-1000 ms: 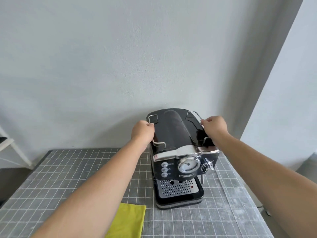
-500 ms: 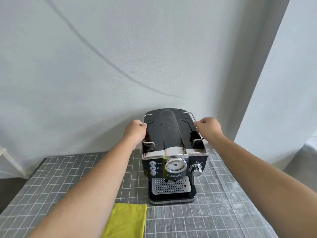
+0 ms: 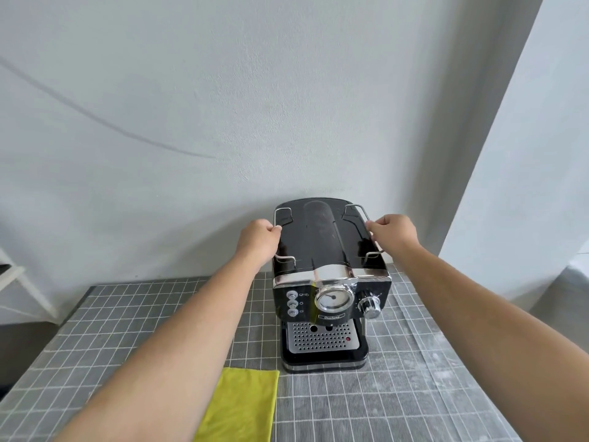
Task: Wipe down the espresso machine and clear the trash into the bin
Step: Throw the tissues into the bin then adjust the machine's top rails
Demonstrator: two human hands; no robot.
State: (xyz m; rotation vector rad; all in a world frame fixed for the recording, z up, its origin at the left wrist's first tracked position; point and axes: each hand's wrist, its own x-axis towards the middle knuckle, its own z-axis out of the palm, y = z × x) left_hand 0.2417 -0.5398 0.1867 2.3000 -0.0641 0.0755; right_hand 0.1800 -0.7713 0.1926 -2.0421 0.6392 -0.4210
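Espresso machine (image 3: 330,282) stands upright at the rear of the table (image 3: 414,393), on a grey grid-pattern cloth, its back close to the wall. Both hands are on its top. Left hand (image 3: 258,240) is curled over the left wire rail (image 3: 276,232); right hand (image 3: 392,233) is curled over the right wire rail (image 3: 369,224). Fingers are clenched on the rails, not released. Yellow cleaning cloth (image 3: 242,406) lies flat on the table just in front of the machine, left of centre, touched by neither hand. No bin and no trash are in view.

Assessment: wiping has not begun; the machine appears to be held for positioning.

Risks noted:
- The rails are thin wire and may flex or unseat if the machine's weight is taken through them.
- The drip tray (image 3: 323,341) at the base looks like a separate part; tilting could shift it or spill any contents, which cannot be seen.
- Dragging the machine could bunch the table covering.
- The steam knob (image 3: 369,306) protrudes and could be turned by a passing wipe.
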